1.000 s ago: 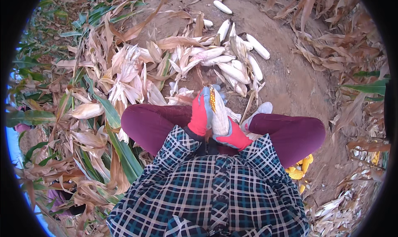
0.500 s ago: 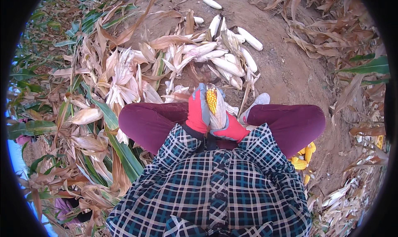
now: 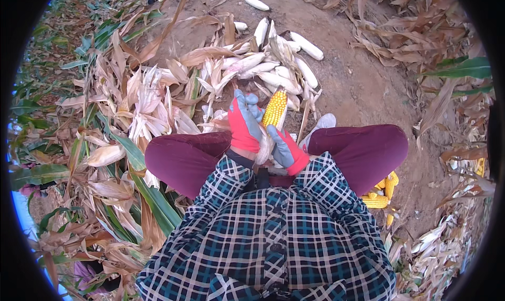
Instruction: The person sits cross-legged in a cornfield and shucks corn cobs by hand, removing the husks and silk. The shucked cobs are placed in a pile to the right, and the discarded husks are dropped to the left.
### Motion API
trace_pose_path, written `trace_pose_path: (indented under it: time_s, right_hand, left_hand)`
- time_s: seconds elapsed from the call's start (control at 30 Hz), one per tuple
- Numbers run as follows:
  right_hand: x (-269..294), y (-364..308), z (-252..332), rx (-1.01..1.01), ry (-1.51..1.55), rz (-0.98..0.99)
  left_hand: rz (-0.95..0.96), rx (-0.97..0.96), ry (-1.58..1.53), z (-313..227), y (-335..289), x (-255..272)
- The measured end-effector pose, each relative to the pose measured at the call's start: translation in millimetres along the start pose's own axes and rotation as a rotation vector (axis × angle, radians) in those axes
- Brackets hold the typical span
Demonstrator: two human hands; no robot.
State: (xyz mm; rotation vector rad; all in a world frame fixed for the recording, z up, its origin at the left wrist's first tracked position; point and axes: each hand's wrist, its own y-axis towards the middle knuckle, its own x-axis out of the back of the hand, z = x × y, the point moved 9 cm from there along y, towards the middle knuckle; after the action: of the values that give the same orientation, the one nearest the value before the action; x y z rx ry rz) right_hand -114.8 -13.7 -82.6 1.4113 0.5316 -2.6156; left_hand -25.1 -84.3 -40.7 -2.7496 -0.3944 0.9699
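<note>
An ear of corn [image 3: 274,109] stands tilted between my hands, its upper yellow kernels bare. Pale husk [image 3: 264,149] hangs peeled down around its lower end. My right hand [image 3: 286,149], in a red and grey glove, grips the ear low down, thumb across its front. On the other side my left hand [image 3: 245,121], gloved alike, is beside the ear with its fingers loosely curved and apart from the kernels. Its wrist is close to the hanging husk. Beyond my hands lies a heap of unpeeled ears in pale husks [image 3: 279,80].
Dry husks and leaves [image 3: 150,98] pile up on the left, with a long green leaf [image 3: 158,203] near my knee. Several bare yellow cobs [image 3: 376,201] lie beyond my right thigh. A shoe [image 3: 326,121] shows beside my right leg. Brown soil [image 3: 363,90] stretches at the right.
The husk has come down, baring more yellow kernels. My left hand has loosened from the ear, and my right hand has moved up onto its front. The view has shifted slightly.
</note>
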Motion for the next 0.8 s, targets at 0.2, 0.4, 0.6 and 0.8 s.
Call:
trace_pose_path:
  time_s: [0.2,0.4,0.6,0.8]
  right_hand:
    - [89.5,52.0,29.7,0.335,-0.117,-0.407]
    - [142.0,56.6,91.0,0.247,0.084,-0.551]
    - [147.0,51.6,114.2,0.353,0.016,-0.496]
    - [68.1,38.8,99.0,0.437,-0.618,-0.266]
  left_hand:
    - [0.01,0.235,-0.085,36.5,3.0,-8.7]
    - [0.311,0.29,-0.101,19.2,-57.7,1.8]
    - [0.493,0.243,0.467,2.6,-69.3,12.6]
    - [0.406,-0.044,0.698,8.8,-10.3,21.0]
